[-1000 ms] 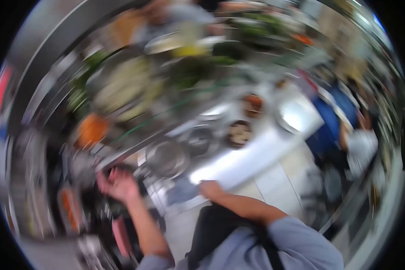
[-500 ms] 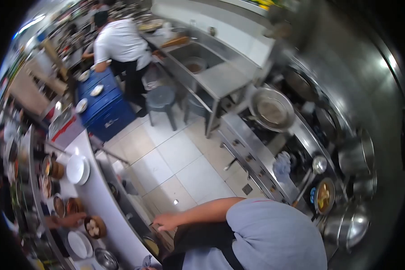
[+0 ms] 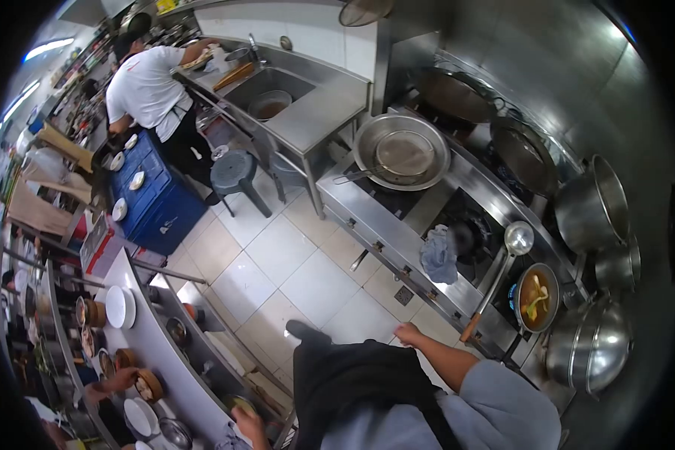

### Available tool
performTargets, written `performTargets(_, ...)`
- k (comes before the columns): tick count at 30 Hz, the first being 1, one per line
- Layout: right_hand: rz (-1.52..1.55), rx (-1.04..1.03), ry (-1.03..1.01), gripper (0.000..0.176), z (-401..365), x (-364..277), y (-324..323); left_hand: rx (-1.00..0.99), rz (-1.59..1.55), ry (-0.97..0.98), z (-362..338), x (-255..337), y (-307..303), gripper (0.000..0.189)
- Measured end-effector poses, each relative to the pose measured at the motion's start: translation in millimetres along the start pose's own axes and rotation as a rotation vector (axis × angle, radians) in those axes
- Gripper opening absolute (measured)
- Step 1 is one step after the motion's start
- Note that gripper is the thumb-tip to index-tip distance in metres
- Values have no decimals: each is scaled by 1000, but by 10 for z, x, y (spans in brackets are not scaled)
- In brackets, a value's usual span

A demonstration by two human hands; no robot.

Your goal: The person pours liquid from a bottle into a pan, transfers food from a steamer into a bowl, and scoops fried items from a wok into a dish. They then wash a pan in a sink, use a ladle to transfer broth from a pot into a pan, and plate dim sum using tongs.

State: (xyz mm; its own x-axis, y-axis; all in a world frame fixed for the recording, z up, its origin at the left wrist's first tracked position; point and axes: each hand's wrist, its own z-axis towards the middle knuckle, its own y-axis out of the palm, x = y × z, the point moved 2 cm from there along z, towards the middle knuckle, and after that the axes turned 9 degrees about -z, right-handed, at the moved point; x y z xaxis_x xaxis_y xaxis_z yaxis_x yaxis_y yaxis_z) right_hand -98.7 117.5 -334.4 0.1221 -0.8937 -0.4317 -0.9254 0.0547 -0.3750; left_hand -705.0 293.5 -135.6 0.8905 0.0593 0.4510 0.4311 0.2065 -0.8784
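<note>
Change vs 0.5 s ago: the view has swung onto the steel stove range [image 3: 367, 206], which now runs from near right to far centre. Judged: the work has turned from the serving side to the range.

Wide wok [image 3: 402, 152] on the far burner, a smaller pan inside it.

White tabletop [image 3: 157, 345] at near left, carrying plates and bamboo steamers.

Small pot [image 3: 536, 298] of yellow broth at near right.

Ladle [image 3: 493, 285] lies on the range beside that pot. Its long axis is diagonal, bowl pointing far-right and wooden handle end pointing near-left.

Grey cloth [image 3: 439, 255] is draped on the range just left of the ladle.

Right hand [image 3: 407, 334]: was well apart from the ladle, now near its handle end and not touching. Grip empty, fingers slack.

Left hand [image 3: 247, 424]: low at the tabletop's near edge; cannot tell its grip.
</note>
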Motion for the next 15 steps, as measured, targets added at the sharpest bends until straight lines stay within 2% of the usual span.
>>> performTargets(2, 255, -34, 193, 19, -182, 381, -74, -306, 44, -156, 285, 610, 111, 21)
performTargets(3, 331, -44, 293, 21, -149, 616, -56, -378, -26, -127, 429, 734, 242, 22)
performTargets(4, 339, -21, 351, 21, -352, 559, -133, -449, -96, -98, 596, 773, 447, 23)
performTargets(6, 336, 1, 449, 20, -437, 627, -161, -516, -130, -30, 958, 792, 911, 24)
performTargets(8, 297, -37, 478, 18, -246, 806, -82, -566, -120, 7, 1377, 1058, 1254, 25)
performTargets(9, 317, -58, 476, 23, -46, 950, -8, -624, -137, 2, 1601, 1143, 1458, 25)
performTargets(10, 101, -92, 236, 16, 41, 831, -42, -683, -157, 0, 1828, 1219, 1668, 25)
performTargets(12, -72, -109, 70, 9, 19, 279, -187, -730, -226, 26, 2217, 1372, 2062, 25)
performTargets(14, 14, -55, 212, 8, -35, -554, -287, -869, -181, 24, 2612, 1669, 2244, 26)
performTargets(15, 41, -17, 197, 8, 25, -996, -329, -941, -159, 32, 2854, 1788, 2325, 26)
